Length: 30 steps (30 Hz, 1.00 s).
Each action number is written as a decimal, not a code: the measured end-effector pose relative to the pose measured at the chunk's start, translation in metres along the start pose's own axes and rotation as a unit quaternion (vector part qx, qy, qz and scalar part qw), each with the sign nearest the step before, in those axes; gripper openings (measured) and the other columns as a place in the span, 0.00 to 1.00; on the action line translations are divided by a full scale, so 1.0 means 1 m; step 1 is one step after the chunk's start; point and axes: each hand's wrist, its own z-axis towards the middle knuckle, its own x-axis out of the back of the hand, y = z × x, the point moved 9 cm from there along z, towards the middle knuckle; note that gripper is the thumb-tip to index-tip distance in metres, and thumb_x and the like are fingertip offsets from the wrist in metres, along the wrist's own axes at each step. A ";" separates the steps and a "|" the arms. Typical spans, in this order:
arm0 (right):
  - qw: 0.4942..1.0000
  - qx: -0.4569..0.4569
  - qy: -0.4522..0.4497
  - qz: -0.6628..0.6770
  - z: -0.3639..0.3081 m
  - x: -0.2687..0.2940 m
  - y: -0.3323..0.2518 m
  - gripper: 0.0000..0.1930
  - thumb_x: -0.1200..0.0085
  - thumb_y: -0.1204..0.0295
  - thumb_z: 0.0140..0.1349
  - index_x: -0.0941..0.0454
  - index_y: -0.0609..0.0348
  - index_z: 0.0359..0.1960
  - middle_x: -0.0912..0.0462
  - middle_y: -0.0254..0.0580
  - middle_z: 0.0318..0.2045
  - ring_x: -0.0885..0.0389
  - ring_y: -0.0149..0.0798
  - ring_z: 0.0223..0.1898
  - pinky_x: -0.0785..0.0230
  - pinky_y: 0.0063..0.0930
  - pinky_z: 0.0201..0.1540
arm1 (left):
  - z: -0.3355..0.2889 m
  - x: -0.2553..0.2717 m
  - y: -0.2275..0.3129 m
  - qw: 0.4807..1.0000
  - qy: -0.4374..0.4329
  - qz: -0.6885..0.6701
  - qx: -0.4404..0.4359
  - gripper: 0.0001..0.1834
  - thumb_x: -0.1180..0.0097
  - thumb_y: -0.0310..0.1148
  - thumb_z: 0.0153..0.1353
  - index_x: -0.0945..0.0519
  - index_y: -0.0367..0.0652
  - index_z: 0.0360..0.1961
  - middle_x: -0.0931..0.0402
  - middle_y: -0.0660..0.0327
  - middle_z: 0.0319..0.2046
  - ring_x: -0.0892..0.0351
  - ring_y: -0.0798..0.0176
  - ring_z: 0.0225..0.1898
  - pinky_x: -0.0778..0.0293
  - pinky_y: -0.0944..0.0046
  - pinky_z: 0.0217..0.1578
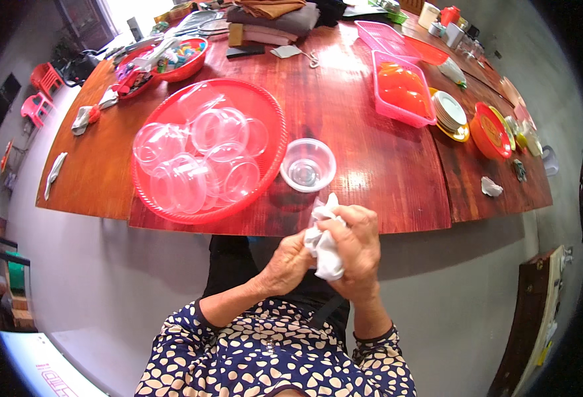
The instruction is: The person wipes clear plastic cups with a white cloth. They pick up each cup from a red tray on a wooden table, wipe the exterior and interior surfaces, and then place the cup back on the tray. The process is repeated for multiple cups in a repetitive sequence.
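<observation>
My right hand (357, 248) is closed around a crumpled white cloth (326, 248), just off the table's near edge. My left hand (286, 266) is closed too, its fingers meeting the cloth's left side. Whatever it grips is hidden; a bit of something see-through shows at the cloth's upper end. Just beyond my hands, a clear plastic bowl (308, 165) stands upright on the table. To its left lies a big round red tray (275, 169), with several clear plastic bowls (222, 132) heaped in it, some tipped on their sides.
Right of centre stands a pink basket (404, 118) of orange items. Beyond it are stacked white plates (449, 109) and an orange-red bowl (490, 132). Far left, a red basket (189, 66) holds small colourful pieces. Folded cloths (271, 20) lie at the back. The wooden table (364, 165) ends before my waist.
</observation>
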 end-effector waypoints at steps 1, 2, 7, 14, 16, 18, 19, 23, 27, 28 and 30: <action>0.998 -0.016 -0.027 0.052 0.002 -0.002 0.010 0.19 0.36 0.72 0.42 0.22 0.63 0.39 0.24 0.49 0.42 0.25 0.48 0.43 0.31 0.36 0.45 | -0.004 -0.001 -0.003 0.999 -0.023 0.026 0.018 0.16 0.61 0.37 0.72 0.29 0.37 0.52 0.27 0.65 0.41 0.27 0.76 0.43 0.28 0.72 0.44; 0.990 -0.053 -0.051 0.120 0.003 -0.003 0.019 0.17 0.36 0.71 0.45 0.22 0.63 0.38 0.24 0.49 0.42 0.24 0.44 0.44 0.30 0.33 0.43 | -0.006 -0.006 -0.004 0.997 -0.049 0.050 0.040 0.17 0.62 0.37 0.73 0.30 0.36 0.52 0.27 0.65 0.41 0.27 0.76 0.43 0.28 0.73 0.44; 0.878 -0.302 -0.026 0.370 -0.019 -0.021 0.084 0.08 0.52 0.77 0.62 0.23 0.64 0.41 0.20 0.38 0.33 0.24 0.27 0.36 0.30 0.20 0.37 | -0.010 -0.023 0.024 0.989 -0.136 0.060 -0.014 0.19 0.60 0.41 0.72 0.25 0.35 0.37 0.26 0.60 0.36 0.28 0.71 0.37 0.30 0.70 0.44; 0.787 -0.364 0.145 0.477 -0.069 -0.045 0.105 0.13 0.57 0.72 0.69 0.28 0.65 0.49 0.23 0.36 0.40 0.25 0.26 0.38 0.31 0.20 0.40 | 0.002 0.005 0.035 0.968 -0.057 -0.226 -0.090 0.20 0.64 0.38 0.72 0.29 0.34 0.30 0.28 0.52 0.39 0.24 0.62 0.39 0.20 0.57 0.42; 0.855 -0.344 0.172 0.347 -0.078 -0.036 0.091 0.13 0.57 0.73 0.68 0.29 0.66 0.50 0.24 0.35 0.41 0.26 0.26 0.41 0.31 0.21 0.42 | 0.008 0.016 0.027 0.962 -0.031 -0.254 -0.091 0.20 0.64 0.40 0.72 0.31 0.34 0.31 0.29 0.52 0.40 0.24 0.58 0.40 0.18 0.49 0.42; 0.924 -0.286 0.164 0.193 -0.069 -0.016 0.072 0.15 0.51 0.76 0.62 0.29 0.66 0.50 0.25 0.43 0.44 0.25 0.35 0.44 0.32 0.27 0.47 | 0.010 0.020 0.026 0.959 -0.022 -0.270 -0.087 0.19 0.64 0.40 0.72 0.31 0.35 0.30 0.29 0.52 0.40 0.23 0.58 0.42 0.18 0.49 0.41; 0.946 -0.241 0.174 0.131 -0.065 -0.007 0.065 0.16 0.50 0.77 0.60 0.29 0.66 0.50 0.25 0.46 0.45 0.24 0.39 0.45 0.32 0.29 0.48 | 0.009 0.019 0.023 0.961 -0.026 -0.263 -0.081 0.19 0.63 0.41 0.72 0.31 0.37 0.30 0.29 0.52 0.41 0.23 0.57 0.43 0.18 0.47 0.41; 0.984 -0.135 0.107 0.039 -0.032 0.002 0.045 0.21 0.46 0.78 0.53 0.28 0.68 0.51 0.28 0.57 0.50 0.28 0.52 0.51 0.35 0.40 0.53 | 0.011 0.016 0.017 0.972 0.000 -0.226 -0.070 0.18 0.62 0.41 0.72 0.31 0.38 0.30 0.29 0.53 0.43 0.23 0.58 0.43 0.18 0.48 0.40; 0.990 -0.113 0.040 0.076 -0.034 -0.011 0.032 0.23 0.47 0.80 0.53 0.28 0.69 0.54 0.30 0.58 0.52 0.30 0.52 0.53 0.37 0.37 0.55 | 0.011 0.019 0.021 0.973 0.026 -0.216 -0.078 0.18 0.61 0.41 0.71 0.30 0.38 0.30 0.29 0.53 0.44 0.24 0.60 0.44 0.18 0.50 0.40; 0.989 -0.110 0.034 0.096 -0.038 -0.013 0.027 0.24 0.45 0.80 0.52 0.28 0.70 0.54 0.30 0.59 0.52 0.31 0.53 0.52 0.38 0.38 0.55 | 0.010 0.022 0.021 0.973 0.034 -0.214 -0.076 0.18 0.61 0.41 0.71 0.30 0.38 0.30 0.29 0.53 0.44 0.24 0.61 0.44 0.18 0.50 0.40; 0.986 -0.114 0.018 0.120 -0.046 -0.012 0.020 0.22 0.43 0.81 0.50 0.25 0.70 0.50 0.29 0.57 0.50 0.28 0.52 0.50 0.35 0.37 0.53 | 0.007 0.030 0.022 0.980 0.056 -0.167 -0.088 0.18 0.60 0.40 0.71 0.29 0.37 0.30 0.28 0.53 0.43 0.25 0.62 0.44 0.20 0.56 0.41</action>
